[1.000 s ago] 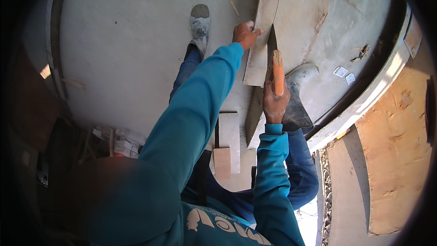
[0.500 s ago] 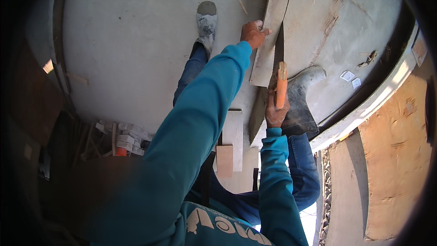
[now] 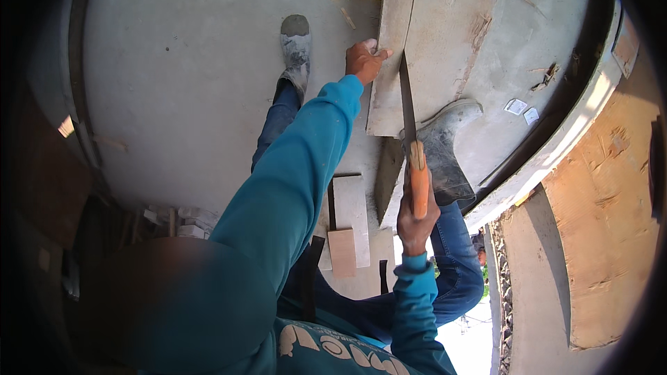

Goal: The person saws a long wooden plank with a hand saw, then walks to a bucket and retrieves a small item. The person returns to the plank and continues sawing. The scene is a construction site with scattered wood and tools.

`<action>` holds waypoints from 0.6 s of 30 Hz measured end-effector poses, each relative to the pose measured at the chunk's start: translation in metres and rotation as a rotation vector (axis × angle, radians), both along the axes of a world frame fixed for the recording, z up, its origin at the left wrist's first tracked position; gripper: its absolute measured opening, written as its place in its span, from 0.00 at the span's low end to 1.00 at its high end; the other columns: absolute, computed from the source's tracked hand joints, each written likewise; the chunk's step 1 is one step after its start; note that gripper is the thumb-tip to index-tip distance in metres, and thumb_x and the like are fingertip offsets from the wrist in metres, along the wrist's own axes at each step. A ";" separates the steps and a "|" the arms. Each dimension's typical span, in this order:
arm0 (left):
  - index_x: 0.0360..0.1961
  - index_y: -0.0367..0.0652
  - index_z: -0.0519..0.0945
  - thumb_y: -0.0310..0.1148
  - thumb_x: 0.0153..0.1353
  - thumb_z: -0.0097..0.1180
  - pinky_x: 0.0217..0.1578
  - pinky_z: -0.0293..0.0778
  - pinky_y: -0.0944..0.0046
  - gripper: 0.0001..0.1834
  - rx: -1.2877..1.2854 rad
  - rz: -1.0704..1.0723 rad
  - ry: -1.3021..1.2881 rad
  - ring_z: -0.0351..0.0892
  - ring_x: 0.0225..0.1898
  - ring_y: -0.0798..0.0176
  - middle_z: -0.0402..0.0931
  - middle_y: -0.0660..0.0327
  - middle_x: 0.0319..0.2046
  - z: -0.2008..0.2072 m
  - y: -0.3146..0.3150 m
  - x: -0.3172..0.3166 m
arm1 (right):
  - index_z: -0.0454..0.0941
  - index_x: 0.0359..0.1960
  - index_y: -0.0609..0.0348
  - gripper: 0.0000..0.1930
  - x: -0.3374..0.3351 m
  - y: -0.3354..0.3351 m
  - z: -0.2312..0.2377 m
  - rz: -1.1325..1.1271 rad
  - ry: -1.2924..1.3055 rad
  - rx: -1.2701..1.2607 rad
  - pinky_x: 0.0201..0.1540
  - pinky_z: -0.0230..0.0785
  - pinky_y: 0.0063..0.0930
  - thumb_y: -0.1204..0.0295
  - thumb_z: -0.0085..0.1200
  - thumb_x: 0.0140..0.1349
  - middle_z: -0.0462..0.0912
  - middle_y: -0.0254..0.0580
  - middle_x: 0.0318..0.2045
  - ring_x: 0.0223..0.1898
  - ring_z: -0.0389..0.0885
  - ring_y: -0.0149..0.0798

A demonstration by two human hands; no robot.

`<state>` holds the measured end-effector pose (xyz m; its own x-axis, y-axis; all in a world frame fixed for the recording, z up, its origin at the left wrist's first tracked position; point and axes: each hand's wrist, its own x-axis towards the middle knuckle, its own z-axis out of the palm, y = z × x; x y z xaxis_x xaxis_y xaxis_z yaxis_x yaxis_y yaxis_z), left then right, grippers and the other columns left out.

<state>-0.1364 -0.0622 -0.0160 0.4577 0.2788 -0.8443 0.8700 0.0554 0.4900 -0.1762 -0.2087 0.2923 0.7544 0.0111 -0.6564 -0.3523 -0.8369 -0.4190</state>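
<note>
My right hand point(image 3: 415, 226) is closed around the orange handle of a handsaw point(image 3: 420, 184). The saw's dark blade points away from me, with its far part in a long cut in a wide wooden board point(image 3: 448, 21). Left of that cut runs a narrower strip of the same board point(image 3: 384, 94). My left hand point(image 3: 365, 62) grips the strip's left edge, thumb and fingers pinched on it. Under the near end stands an upright piece of wood point(image 3: 390, 177). My right boot point(image 3: 451, 149) is beside the blade, overlapping the board's near edge.
My left boot point(image 3: 296, 52) rests on the grey floor point(image 3: 187, 76). Small wood offcuts point(image 3: 351, 212) lie between my legs. A curved raised edge point(image 3: 556, 160) runs along the right, with a plywood sheet point(image 3: 601, 201) beyond. Scraps and blocks point(image 3: 191, 222) are piled at left.
My right hand has drawn the saw back toward me, so more blade shows outside the cut. My left hand keeps its grip on the strip. The whole view has shifted slightly.
</note>
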 end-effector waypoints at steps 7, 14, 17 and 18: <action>0.46 0.35 0.84 0.46 0.55 0.70 0.52 0.77 0.58 0.26 -0.061 -0.079 0.090 0.84 0.48 0.52 0.84 0.46 0.45 0.016 -0.005 -0.009 | 0.75 0.56 0.67 0.19 0.019 0.005 -0.049 -0.060 0.154 -0.045 0.44 0.77 0.38 0.73 0.55 0.65 0.85 0.55 0.41 0.41 0.86 0.54; 0.48 0.33 0.83 0.48 0.54 0.71 0.49 0.77 0.60 0.30 0.043 -0.085 0.026 0.84 0.44 0.55 0.85 0.48 0.44 0.002 0.006 0.006 | 0.70 0.64 0.67 0.27 -0.036 -0.018 0.092 0.047 -0.007 -0.010 0.55 0.75 0.36 0.83 0.45 0.59 0.82 0.58 0.53 0.54 0.83 0.51; 0.50 0.29 0.81 0.48 0.54 0.70 0.50 0.77 0.60 0.32 0.035 -0.111 0.021 0.84 0.45 0.56 0.84 0.46 0.44 0.004 -0.003 0.006 | 0.75 0.60 0.59 0.27 0.001 -0.010 -0.059 -0.008 -0.020 -0.098 0.38 0.77 0.41 0.81 0.49 0.56 0.85 0.56 0.33 0.33 0.87 0.52; 0.50 0.28 0.81 0.48 0.55 0.70 0.50 0.77 0.60 0.33 0.044 -0.113 0.027 0.84 0.45 0.56 0.84 0.45 0.44 0.006 -0.006 0.011 | 0.75 0.59 0.60 0.25 0.012 -0.006 -0.088 0.019 -0.126 -0.072 0.37 0.77 0.41 0.81 0.49 0.57 0.84 0.56 0.31 0.32 0.86 0.53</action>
<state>-0.1259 -0.0684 -0.0099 0.4658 0.2638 -0.8447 0.8823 -0.0651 0.4662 -0.1639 -0.2144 0.2038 0.8311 -0.0176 -0.5559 -0.2842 -0.8726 -0.3973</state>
